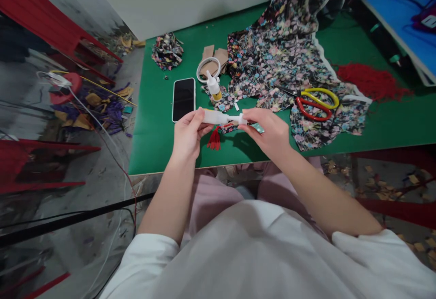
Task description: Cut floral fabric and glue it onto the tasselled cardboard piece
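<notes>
My left hand (188,132) is closed around a white glue bottle (215,117), held sideways above the green table (156,140). My right hand (269,131) pinches the bottle's cap end (241,119) and also holds a small floral fabric piece (235,127) with a green edge. A red tassel (214,139) hangs below the bottle between my hands. A second small glue bottle with yellow liquid (214,86) stands upright just beyond.
A black phone (183,99) lies face up at left of the bottles. Scissors with red and yellow handles (315,102) rest on floral cloth (279,58). Red thread pile (369,81) at right, a white tape ring (206,66) on cardboard pieces, a crumpled fabric scrap (166,51) behind.
</notes>
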A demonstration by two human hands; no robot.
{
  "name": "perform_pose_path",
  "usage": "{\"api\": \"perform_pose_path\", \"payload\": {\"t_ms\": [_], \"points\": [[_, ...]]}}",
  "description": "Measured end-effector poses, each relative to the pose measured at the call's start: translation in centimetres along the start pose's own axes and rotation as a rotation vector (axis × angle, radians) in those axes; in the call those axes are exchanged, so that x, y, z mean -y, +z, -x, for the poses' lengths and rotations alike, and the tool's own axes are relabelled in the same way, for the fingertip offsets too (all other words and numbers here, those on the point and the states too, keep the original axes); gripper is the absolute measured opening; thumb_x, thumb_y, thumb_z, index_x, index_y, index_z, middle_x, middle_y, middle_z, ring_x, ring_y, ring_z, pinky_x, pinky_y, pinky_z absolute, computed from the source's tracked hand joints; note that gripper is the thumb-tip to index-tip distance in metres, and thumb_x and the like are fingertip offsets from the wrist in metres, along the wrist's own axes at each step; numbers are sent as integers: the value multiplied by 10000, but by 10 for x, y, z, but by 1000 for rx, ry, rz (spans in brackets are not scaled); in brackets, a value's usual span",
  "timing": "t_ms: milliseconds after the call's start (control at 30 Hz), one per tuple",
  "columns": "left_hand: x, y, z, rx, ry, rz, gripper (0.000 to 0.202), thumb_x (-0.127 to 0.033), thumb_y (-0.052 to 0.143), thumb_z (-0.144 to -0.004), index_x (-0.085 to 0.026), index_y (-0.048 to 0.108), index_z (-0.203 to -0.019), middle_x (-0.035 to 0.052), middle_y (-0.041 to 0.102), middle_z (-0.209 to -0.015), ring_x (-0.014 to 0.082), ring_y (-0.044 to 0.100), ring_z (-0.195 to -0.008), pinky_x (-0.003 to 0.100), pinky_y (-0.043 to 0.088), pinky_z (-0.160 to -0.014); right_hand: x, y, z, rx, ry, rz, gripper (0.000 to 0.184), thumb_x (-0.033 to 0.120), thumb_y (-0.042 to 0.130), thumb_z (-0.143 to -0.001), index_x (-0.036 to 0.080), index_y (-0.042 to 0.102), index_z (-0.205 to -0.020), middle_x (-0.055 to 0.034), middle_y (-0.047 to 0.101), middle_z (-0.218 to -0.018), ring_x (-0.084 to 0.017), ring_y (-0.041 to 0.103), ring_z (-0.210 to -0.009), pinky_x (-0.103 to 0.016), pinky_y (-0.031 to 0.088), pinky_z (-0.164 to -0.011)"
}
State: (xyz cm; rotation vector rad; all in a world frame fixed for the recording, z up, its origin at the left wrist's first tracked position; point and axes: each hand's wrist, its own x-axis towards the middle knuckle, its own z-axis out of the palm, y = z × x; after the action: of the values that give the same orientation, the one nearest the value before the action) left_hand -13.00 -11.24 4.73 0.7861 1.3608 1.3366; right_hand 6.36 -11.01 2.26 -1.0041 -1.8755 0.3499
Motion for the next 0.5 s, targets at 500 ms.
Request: {"api": "perform_pose_path", "payload": {"t_ms": [500], "points": [[-1, -4, 2, 1, 137, -58, 315, -410, 690, -706, -147, 671, -877, 40, 698, -786, 121, 660, -678, 210, 543, -614, 12, -6, -7, 119, 88, -285, 99, 231, 636, -765, 173, 662, -841, -58, 682, -899, -141, 638, -834, -264, 548, -705]]}}
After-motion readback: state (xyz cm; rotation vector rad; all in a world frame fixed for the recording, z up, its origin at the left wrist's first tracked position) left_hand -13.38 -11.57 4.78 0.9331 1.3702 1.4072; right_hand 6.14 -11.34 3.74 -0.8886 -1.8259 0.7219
